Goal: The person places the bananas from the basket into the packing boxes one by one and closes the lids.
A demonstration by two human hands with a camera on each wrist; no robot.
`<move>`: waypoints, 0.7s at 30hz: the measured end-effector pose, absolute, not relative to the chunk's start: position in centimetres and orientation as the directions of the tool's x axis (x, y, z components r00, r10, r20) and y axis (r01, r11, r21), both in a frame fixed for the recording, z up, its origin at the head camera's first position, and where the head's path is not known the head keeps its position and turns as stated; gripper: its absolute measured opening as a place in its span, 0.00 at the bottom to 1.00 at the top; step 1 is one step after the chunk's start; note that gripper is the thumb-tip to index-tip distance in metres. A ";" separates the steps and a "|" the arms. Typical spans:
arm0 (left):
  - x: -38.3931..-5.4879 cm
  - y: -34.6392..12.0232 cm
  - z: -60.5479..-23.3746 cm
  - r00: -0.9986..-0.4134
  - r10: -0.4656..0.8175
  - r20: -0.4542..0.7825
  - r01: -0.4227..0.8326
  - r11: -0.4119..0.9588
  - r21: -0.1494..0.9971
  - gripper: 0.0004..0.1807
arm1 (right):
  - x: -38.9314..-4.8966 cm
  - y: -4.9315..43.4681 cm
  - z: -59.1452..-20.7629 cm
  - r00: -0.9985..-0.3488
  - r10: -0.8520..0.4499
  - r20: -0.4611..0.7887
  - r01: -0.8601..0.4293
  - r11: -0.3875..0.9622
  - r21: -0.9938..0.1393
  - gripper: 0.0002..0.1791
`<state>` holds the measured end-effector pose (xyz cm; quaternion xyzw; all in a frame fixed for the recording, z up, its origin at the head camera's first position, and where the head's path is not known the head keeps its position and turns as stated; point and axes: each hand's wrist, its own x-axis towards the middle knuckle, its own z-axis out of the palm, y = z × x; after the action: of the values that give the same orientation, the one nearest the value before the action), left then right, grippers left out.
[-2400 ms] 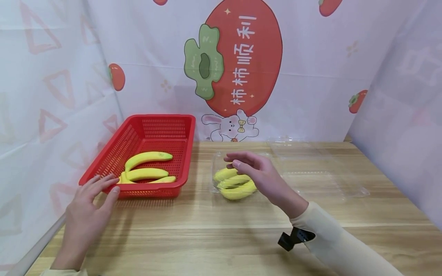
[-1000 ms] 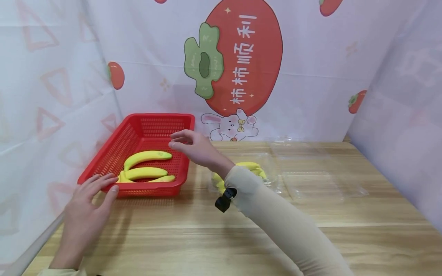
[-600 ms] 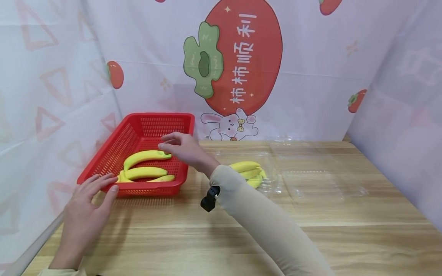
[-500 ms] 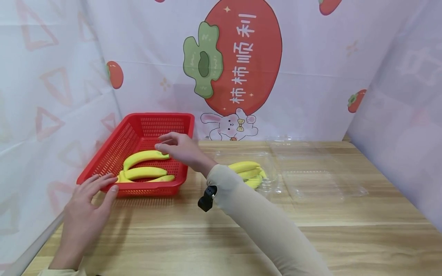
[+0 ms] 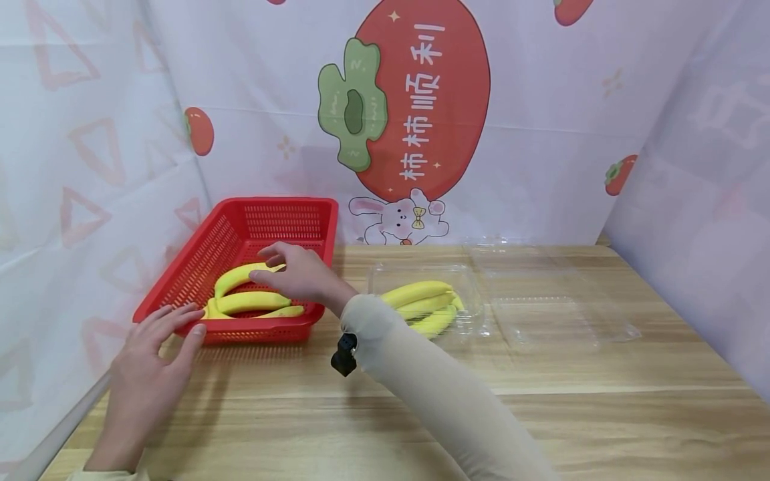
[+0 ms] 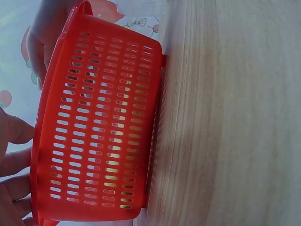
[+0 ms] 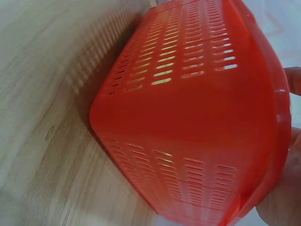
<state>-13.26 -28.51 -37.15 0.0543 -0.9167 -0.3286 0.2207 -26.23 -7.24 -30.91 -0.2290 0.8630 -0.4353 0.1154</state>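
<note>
A red perforated basket [image 5: 327,234] stands at the left of the table and holds a bunch of yellow bananas [image 5: 251,302]. My left hand [image 5: 150,367] rests its fingertips at the basket's near left rim, fingers slightly bent. My right hand [image 5: 303,274] reaches over the basket's right side above the bananas, thumb and fingers apart, loosely curved, covering the end of the top banana. Whether it touches that banana I cannot tell. In the left wrist view the basket wall [image 6: 101,113] hides most of the bananas; in the right wrist view the wall [image 7: 188,108] does too.
Right of the basket, a clear plastic container [image 5: 472,294] holds several yellow bananas [image 5: 421,300], partly behind my right sleeve [image 5: 421,374]. Further right lies another clear plastic container [image 5: 541,321] on the wooden table [image 5: 271,414]. Printed cloth [image 5: 541,167] encloses the back and sides.
My right hand has moved left from above the clear container into the space over the basket, then lower toward the bananas. My left hand stays at the rim.
</note>
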 end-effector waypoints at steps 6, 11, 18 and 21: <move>-13.3 -28.6 -37.2 -0.894 -0.241 0.377 0.053 0.779 0.625 0.26 | -26.2 -7.5 -31.1 -0.871 -0.491 -0.001 -0.311 0.552 -0.773 0.29; -13.3 -28.5 -37.2 -0.896 -0.251 0.366 0.036 0.781 0.624 0.26 | -26.2 -7.9 -31.1 -0.870 -0.492 -0.036 -0.311 0.604 -0.733 0.32; -13.3 -28.5 -37.2 -0.896 -0.255 0.365 0.031 0.781 0.623 0.26 | -26.4 -8.7 -31.3 -0.854 -0.513 -0.082 -0.363 0.703 -0.612 0.35; -13.3 -28.4 -37.2 -0.894 -0.259 0.366 0.030 0.780 0.625 0.26 | -26.5 -9.1 -31.4 -0.846 -0.523 -0.103 -0.396 0.746 -0.535 0.37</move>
<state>-13.33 -28.37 -37.21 0.0627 -0.9170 -0.3255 0.2219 -26.52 -9.11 -31.43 -0.2481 0.9262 -0.2554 0.1241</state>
